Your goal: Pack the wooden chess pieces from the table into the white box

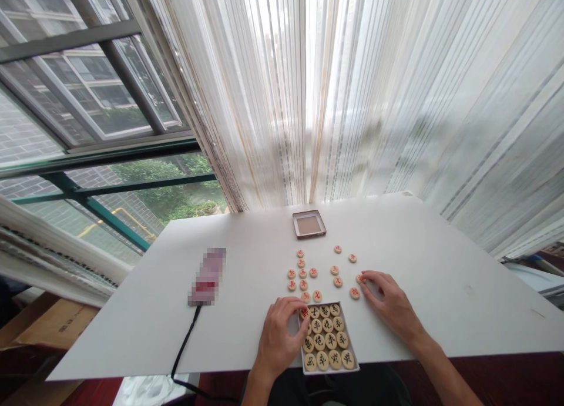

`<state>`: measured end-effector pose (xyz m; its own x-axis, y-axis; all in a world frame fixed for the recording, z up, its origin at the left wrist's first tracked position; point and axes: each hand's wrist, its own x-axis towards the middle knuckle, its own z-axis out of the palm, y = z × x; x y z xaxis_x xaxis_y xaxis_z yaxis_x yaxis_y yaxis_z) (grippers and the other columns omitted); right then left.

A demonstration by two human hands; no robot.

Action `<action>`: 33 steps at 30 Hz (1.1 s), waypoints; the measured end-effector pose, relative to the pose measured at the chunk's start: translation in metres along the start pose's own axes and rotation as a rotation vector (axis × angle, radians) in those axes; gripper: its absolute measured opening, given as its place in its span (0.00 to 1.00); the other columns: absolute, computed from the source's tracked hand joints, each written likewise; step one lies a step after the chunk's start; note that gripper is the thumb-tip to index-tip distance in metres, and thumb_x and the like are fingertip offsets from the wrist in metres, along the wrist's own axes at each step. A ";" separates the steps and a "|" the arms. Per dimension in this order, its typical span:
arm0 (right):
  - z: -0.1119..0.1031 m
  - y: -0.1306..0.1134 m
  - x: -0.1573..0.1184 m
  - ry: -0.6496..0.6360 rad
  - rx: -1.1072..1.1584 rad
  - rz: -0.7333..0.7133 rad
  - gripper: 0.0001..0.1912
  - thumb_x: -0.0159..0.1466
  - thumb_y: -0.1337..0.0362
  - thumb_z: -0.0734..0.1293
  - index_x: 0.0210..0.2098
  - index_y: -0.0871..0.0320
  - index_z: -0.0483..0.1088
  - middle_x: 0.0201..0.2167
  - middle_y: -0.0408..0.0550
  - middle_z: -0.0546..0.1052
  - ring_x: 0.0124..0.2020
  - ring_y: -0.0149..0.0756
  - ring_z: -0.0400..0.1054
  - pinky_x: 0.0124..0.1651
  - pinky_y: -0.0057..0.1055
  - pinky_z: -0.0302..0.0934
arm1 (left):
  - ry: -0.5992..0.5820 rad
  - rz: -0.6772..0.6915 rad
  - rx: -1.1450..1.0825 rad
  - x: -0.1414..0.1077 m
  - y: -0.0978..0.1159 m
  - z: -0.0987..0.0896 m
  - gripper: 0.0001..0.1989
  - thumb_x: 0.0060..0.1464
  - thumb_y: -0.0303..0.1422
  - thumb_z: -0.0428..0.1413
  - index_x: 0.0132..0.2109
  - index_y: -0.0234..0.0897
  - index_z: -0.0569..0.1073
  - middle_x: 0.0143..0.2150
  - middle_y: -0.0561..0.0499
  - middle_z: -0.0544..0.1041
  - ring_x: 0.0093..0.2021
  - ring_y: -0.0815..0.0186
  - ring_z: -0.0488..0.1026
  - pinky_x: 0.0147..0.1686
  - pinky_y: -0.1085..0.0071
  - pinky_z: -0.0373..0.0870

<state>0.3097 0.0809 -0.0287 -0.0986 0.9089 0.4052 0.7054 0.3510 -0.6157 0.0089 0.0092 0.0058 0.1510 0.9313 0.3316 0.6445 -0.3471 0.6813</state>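
Observation:
An open box point(355, 369) at the table's near edge holds rows of round wooden pieces with black characters. My left hand point(279, 335) is at the box's upper left corner, its thumb and fingers closed round a red-marked piece point(304, 312). To the right, my right hand point(388, 303) pinches another red-marked piece point(360, 279) at the table surface. Several red-marked pieces point(302, 273) lie beyond the box, with more, such as one piece point(355, 293), scattered near my right hand.
A shallow box lid point(309, 235) lies farther back on the white table point(247, 312). At the left is a blurred-out pink object point(209, 277) with a black cable point(187, 338) running off the near edge. Curtains point(308, 100) and a window stand behind.

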 end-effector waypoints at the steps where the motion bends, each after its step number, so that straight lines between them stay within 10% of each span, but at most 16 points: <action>1: 0.000 -0.001 0.000 0.002 0.001 0.002 0.11 0.68 0.55 0.64 0.46 0.52 0.72 0.48 0.52 0.77 0.50 0.47 0.71 0.51 0.46 0.68 | 0.008 0.003 -0.003 0.000 0.000 0.000 0.08 0.57 0.28 0.58 0.45 0.42 0.75 0.46 0.48 0.78 0.48 0.57 0.75 0.49 0.58 0.73; 33: 0.001 -0.075 0.018 -0.197 0.001 -0.191 0.03 0.67 0.63 0.65 0.39 0.51 0.72 0.40 0.48 0.79 0.41 0.43 0.73 0.42 0.39 0.70 | 0.066 0.020 -0.028 -0.002 0.002 0.001 0.06 0.60 0.29 0.55 0.43 0.41 0.76 0.42 0.48 0.79 0.45 0.59 0.75 0.48 0.60 0.72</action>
<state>0.2540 0.0710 0.0240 -0.3643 0.8527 0.3745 0.6606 0.5200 -0.5414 0.0107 0.0070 0.0064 0.1128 0.9152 0.3870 0.6203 -0.3691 0.6921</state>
